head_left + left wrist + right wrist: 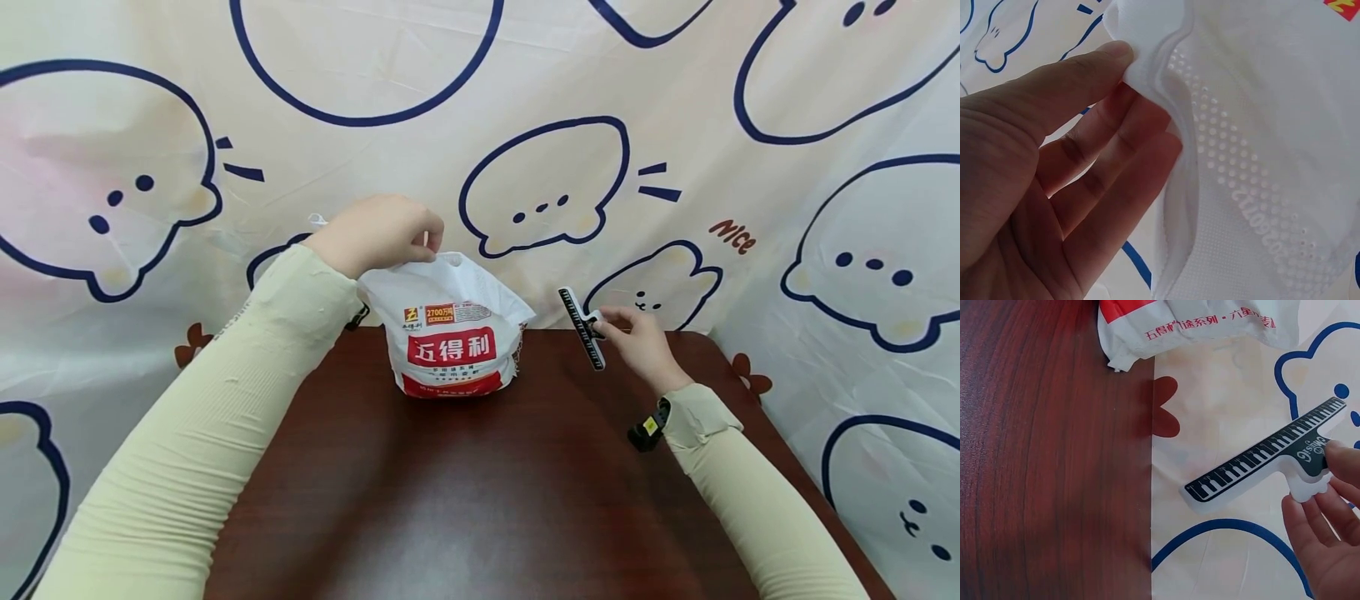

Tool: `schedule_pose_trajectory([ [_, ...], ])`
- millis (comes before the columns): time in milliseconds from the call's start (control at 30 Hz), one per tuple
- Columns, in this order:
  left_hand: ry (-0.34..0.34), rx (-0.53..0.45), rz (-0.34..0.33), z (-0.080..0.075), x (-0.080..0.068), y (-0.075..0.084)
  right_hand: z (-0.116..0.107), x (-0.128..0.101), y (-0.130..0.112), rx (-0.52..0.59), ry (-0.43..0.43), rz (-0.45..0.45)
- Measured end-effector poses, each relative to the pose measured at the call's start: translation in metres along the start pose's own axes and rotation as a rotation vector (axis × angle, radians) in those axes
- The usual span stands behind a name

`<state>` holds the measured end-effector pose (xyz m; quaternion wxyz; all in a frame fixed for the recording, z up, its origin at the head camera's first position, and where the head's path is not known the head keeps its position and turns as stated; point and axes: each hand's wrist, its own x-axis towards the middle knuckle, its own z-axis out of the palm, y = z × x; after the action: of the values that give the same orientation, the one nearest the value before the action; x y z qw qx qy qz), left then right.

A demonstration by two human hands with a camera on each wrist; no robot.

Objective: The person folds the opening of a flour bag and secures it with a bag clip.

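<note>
left hand [378, 233] up at the top of the white flour bag [450, 333], thumb and fingers [1094, 69] pinching the bag's crimped edge, holding it gathered. bag standing upright at the far edge of the counter [480, 500], against the cartoon backdrop [750, 125]. right hand [637, 337] just right of the bag, fingertips [1341, 456] pinching the handle of a piano-key sealing clip [583, 327], clip apart from the bag. looks like the closing step: next calls for bringing the clip across onto the pinched top.
</note>
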<state>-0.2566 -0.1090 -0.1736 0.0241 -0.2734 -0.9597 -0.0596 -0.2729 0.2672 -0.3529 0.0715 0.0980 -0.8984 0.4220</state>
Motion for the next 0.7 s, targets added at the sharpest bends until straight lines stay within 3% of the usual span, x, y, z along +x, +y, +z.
schedule_pose_trajectory([
  [267, 0.007, 0.015, 0.012, -0.0005, -0.0002, 0.0003, -0.0008, 0.0011, -0.0019, -0.001, 0.048, -0.054],
  [700, 0.002, 0.021, 0.007, 0.0001, 0.0009, -0.0011, 0.0001, -0.0006, -0.0051, -0.015, 0.054, -0.076],
])
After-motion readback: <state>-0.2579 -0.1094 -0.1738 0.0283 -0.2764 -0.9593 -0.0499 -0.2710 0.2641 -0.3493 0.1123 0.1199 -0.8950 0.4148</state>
